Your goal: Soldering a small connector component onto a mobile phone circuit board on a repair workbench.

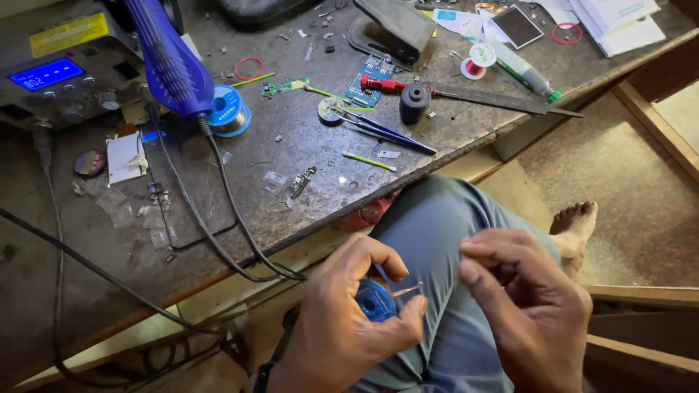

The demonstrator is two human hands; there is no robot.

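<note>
My left hand (349,316) grips a small blue spool (376,301) over my lap, just below the workbench edge. A short copper-coloured strip (408,290) sticks out of the spool toward my right hand (520,306). My right hand's fingers are pinched together close to the strip's free end; whether they touch it is not clear. Both hands rest above my knee in blue trousers (437,225).
The grey workbench (306,145) holds a blue hot-air handle (169,62), a station with a blue display (47,73), a solder reel (229,113), green circuit boards (371,78), tweezers (386,131), a red screwdriver (389,86) and a black cap (414,102). Cables (218,218) hang over the edge. A bare foot (575,222) rests on the floor.
</note>
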